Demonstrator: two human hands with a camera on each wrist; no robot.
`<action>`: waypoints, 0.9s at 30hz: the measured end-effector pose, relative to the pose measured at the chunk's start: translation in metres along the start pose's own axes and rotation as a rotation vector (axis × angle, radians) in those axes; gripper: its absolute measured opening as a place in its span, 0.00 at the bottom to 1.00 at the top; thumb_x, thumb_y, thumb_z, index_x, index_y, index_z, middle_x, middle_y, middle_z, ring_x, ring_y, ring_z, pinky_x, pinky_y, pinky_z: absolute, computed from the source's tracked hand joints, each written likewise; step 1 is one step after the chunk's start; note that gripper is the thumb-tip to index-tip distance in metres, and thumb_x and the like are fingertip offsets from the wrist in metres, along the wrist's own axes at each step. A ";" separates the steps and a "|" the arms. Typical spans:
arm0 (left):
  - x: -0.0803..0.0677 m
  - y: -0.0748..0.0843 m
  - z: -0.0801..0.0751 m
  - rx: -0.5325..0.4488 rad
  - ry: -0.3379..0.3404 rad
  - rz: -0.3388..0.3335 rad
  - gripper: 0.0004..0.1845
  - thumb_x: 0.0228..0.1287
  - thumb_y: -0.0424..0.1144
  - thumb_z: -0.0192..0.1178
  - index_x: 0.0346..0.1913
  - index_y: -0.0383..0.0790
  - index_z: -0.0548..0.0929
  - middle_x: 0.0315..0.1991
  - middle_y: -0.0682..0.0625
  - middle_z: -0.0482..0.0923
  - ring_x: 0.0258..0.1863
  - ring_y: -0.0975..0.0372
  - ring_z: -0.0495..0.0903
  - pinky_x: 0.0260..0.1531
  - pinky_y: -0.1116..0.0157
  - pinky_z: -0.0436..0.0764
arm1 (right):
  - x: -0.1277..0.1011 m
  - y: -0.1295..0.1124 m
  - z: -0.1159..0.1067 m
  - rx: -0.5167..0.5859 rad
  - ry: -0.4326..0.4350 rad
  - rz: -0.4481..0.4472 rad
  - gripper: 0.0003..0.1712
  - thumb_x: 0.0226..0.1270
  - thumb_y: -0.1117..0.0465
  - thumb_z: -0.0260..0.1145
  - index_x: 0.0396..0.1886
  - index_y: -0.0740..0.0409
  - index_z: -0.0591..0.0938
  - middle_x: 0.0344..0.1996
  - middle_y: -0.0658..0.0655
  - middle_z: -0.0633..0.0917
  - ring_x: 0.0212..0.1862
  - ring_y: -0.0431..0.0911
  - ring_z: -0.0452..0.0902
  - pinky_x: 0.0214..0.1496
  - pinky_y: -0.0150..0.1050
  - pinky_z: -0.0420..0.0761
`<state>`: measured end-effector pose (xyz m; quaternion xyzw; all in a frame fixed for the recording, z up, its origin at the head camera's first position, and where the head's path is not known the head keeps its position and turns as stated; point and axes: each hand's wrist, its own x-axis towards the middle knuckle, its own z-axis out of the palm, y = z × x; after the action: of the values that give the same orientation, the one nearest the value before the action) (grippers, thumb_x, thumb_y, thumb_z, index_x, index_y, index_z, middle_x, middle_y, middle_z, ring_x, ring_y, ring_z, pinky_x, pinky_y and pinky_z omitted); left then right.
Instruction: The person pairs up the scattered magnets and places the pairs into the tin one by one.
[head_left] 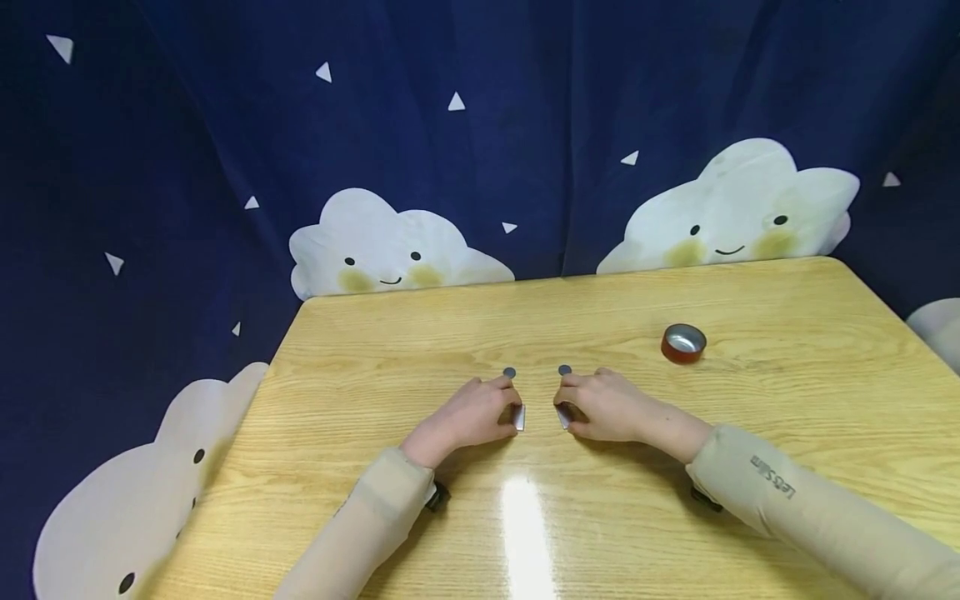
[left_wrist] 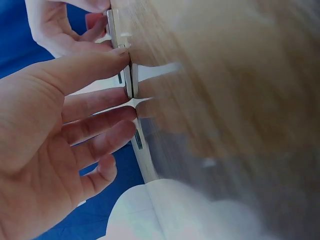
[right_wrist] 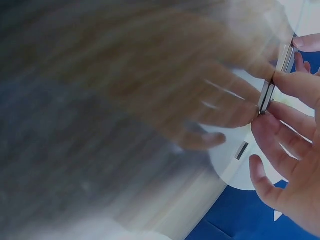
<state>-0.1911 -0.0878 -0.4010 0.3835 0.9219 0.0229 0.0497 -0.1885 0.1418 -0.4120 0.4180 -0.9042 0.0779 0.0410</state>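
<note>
Metal plates: two small, thin, silvery pieces stand on edge on the table, the left metal plate and the right metal plate, facing each other with a narrow gap between them, well to the left of the red tin and nearer the person.
Left hand: thumb and fingertips close narrowly on the left metal plate, steadying it upright; the wrist view shows the same pinch.
Right hand: mirrors it, fingers drawn in round the right metal plate.
Dark discs: one small disc lies just past the left fingertips and a second disc just past the right; whether the fingers touch them I cannot tell. Both lie left of the tin.
Red tin: round, shiny inside, apart from both hands.
Wooden table: carries everything.
Step, as I judge it: holding the plates face to face.
Next move calls for: a light, even pinch and square alignment, so neither plate tips.
</note>
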 end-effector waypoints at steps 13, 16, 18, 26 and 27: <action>0.003 0.002 0.002 0.027 0.025 0.008 0.07 0.55 0.46 0.62 0.34 0.49 0.81 0.35 0.57 0.74 0.30 0.68 0.69 0.40 0.62 0.72 | 0.004 0.000 0.001 0.017 0.001 0.015 0.11 0.51 0.53 0.68 0.33 0.50 0.80 0.29 0.45 0.74 0.26 0.34 0.67 0.36 0.44 0.72; 0.004 0.002 0.002 0.030 0.021 0.008 0.07 0.55 0.47 0.62 0.34 0.50 0.80 0.35 0.57 0.73 0.30 0.68 0.70 0.41 0.61 0.72 | 0.004 0.000 0.002 0.015 -0.002 0.021 0.11 0.51 0.53 0.68 0.33 0.50 0.80 0.28 0.45 0.73 0.25 0.34 0.65 0.36 0.43 0.71; 0.005 0.002 0.002 0.028 0.012 0.004 0.07 0.55 0.47 0.62 0.34 0.50 0.80 0.35 0.58 0.73 0.31 0.69 0.70 0.42 0.60 0.72 | 0.004 0.000 0.002 0.018 -0.006 0.025 0.10 0.51 0.52 0.68 0.32 0.49 0.80 0.28 0.44 0.73 0.24 0.34 0.65 0.35 0.42 0.71; 0.006 0.005 0.000 0.064 -0.003 -0.021 0.07 0.53 0.48 0.63 0.32 0.51 0.80 0.32 0.59 0.71 0.29 0.69 0.70 0.41 0.60 0.71 | 0.006 0.000 0.003 0.021 -0.023 0.028 0.11 0.50 0.52 0.68 0.32 0.50 0.78 0.28 0.44 0.71 0.23 0.34 0.64 0.35 0.42 0.70; 0.006 0.006 0.000 0.072 -0.004 -0.023 0.08 0.53 0.49 0.63 0.32 0.51 0.79 0.31 0.59 0.71 0.28 0.69 0.69 0.40 0.61 0.71 | 0.006 -0.001 0.003 0.019 -0.030 0.031 0.11 0.50 0.52 0.67 0.32 0.49 0.78 0.28 0.44 0.70 0.23 0.34 0.64 0.35 0.42 0.70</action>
<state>-0.1911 -0.0794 -0.4010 0.3744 0.9264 -0.0119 0.0379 -0.1919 0.1365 -0.4138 0.4054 -0.9102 0.0811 0.0222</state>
